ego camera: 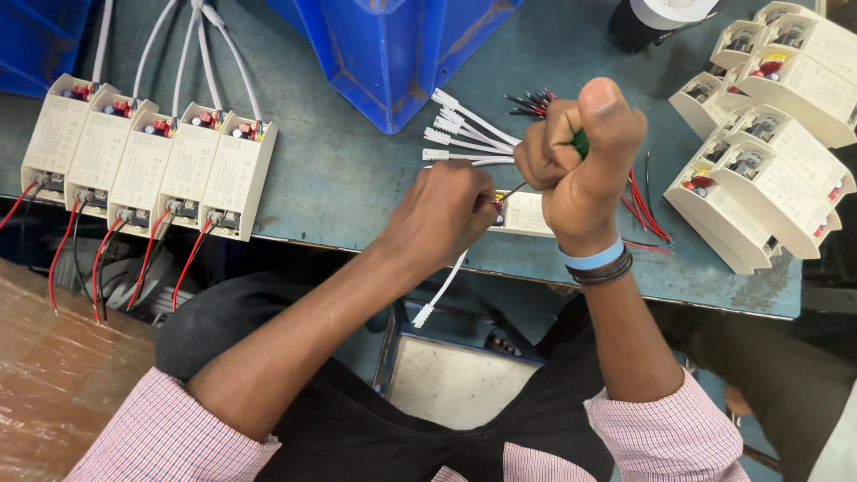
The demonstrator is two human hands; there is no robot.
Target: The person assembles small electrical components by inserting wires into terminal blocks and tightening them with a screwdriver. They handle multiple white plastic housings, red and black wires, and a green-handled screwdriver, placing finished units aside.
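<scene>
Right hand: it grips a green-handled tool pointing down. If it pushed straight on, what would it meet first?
The right hand drives the green-handled screwdriver down toward the white driver box that the left hand steadies. That box looks first in line, though the tip is hidden.

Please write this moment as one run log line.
right hand: grips green-handled screwdriver | left hand: steadies white module | table: wired modules

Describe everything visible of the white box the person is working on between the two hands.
The white box is a small cream plastic module lying flat near the front edge of the teal table, mostly hidden. The left hand covers its left end; the right hand, fisted around a green-handled screwdriver, stands over it, the thin shaft slanting down to its left end. A white lead hangs off the table below it. Red and black wires lie to its right.
</scene>
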